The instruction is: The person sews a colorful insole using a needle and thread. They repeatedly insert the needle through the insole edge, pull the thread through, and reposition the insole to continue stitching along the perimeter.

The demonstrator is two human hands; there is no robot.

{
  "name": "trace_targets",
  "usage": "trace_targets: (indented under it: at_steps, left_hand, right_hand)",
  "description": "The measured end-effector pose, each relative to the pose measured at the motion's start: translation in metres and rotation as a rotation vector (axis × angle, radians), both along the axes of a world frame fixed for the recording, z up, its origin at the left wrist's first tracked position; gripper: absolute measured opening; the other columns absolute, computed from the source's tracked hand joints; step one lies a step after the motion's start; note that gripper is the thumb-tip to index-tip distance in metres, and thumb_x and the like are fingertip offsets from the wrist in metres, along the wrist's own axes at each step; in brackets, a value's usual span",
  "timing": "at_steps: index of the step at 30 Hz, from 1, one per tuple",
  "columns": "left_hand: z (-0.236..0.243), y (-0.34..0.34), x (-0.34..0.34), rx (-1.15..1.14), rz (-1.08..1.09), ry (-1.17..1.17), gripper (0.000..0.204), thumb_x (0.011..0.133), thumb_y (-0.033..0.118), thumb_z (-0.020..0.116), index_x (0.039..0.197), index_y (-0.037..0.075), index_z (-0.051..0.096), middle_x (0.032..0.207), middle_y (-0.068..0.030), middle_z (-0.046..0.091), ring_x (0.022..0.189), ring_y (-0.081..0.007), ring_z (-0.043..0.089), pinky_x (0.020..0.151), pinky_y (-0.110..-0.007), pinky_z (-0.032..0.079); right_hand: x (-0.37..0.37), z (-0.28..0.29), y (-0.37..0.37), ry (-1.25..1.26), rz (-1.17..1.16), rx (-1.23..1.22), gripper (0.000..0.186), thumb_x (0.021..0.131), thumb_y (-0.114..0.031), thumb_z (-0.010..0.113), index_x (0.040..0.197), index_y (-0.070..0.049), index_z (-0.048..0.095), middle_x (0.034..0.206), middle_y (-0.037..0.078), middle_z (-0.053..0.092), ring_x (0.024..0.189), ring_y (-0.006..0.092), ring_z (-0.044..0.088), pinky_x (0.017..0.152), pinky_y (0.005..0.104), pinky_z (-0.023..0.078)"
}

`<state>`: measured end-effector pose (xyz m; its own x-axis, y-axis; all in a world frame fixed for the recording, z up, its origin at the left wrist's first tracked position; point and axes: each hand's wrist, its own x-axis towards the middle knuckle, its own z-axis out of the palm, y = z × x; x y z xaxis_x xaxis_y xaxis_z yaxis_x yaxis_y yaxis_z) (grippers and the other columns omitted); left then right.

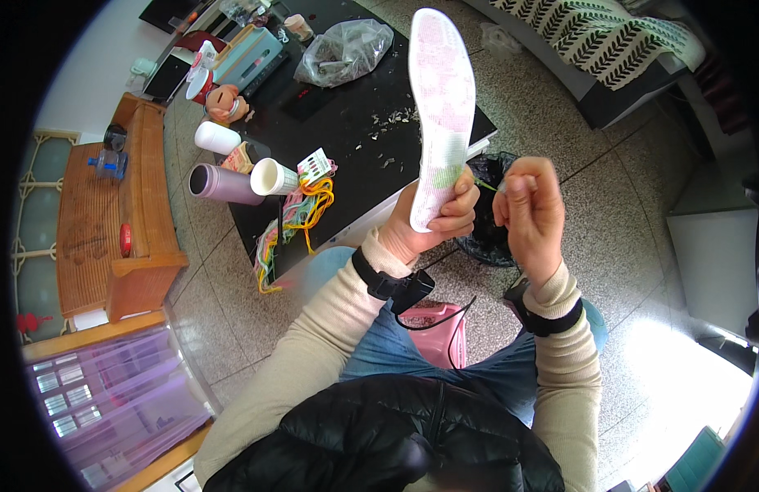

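Note:
My left hand (402, 223) grips the narrow heel end of a white shoe insole (443, 90), which stands up in front of me. Faint pink patterning covers its face, and a band of green stitching (447, 160) crosses it near my fingers. Just right of the insole is my right hand (534, 225), raised with thumb and fingers pinched together. A short green thread (484, 186) runs between the insole's edge and those fingertips. Whether a needle is in the pinch is too small to see.
On the black table (338, 123) are multicoloured thread skeins (314, 205), a paper cup (273, 177), a purple thermos (228, 184), a clear plastic bag (344, 53) and pale scraps. Below my hands stands a black-lined bin (484, 242); a pink object (435, 340) lies between my legs.

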<state>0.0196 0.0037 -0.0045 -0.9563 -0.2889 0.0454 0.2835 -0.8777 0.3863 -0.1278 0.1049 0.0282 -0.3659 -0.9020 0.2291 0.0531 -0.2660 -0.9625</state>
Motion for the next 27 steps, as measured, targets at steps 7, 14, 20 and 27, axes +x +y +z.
trace_targets:
  at_steps: [7,14,20,27]
  left_hand:
    - [0.0,-0.001,-0.001,0.009,-0.068,0.035,0.029,0.103,0.036,0.048,0.092,0.009,0.047,0.063,0.004,0.04,0.041,-0.0036,0.035,0.044,-0.021,0.027]
    - [0.002,-0.003,0.001,-0.004,-0.052,0.009,0.033,0.103,0.04,0.05,0.089,0.01,0.047,0.063,0.0043,0.039,0.041,-0.0029,0.035,0.044,-0.021,0.026]
    - [0.003,-0.002,0.002,0.01,-0.04,0.001,0.032,0.103,0.039,0.048,0.091,0.01,0.048,0.062,0.0036,0.04,0.041,-0.0039,0.035,0.043,-0.021,0.025]
    - [0.002,0.001,0.005,0.005,-0.018,-0.085,0.032,0.102,0.038,0.044,0.088,0.01,0.049,0.06,0.0013,0.041,0.04,-0.0068,0.035,0.043,-0.024,0.026]
  right_hand:
    - [-0.002,-0.005,-0.002,0.323,-0.061,-0.121,0.013,0.108,-0.017,0.045,0.105,-0.006,0.051,0.094,0.002,0.054,0.066,0.0045,0.044,0.059,0.0184,0.039]
    - [-0.004,0.0,0.0,0.037,-0.147,0.056,0.013,0.107,-0.017,0.048,0.102,-0.006,0.052,0.074,-0.004,0.045,0.063,0.0053,0.042,0.054,0.0213,0.037]
    - [0.002,0.009,0.004,0.351,-0.052,0.176,0.006,0.101,-0.007,0.057,0.104,-0.003,0.06,0.073,0.003,0.058,0.061,0.011,0.056,0.054,0.025,0.044]
    - [0.008,0.011,-0.001,0.64,-0.099,-0.044,0.015,0.09,-0.001,0.064,0.105,-0.003,0.067,0.086,0.012,0.069,0.072,0.0292,0.069,0.061,0.0337,0.053]
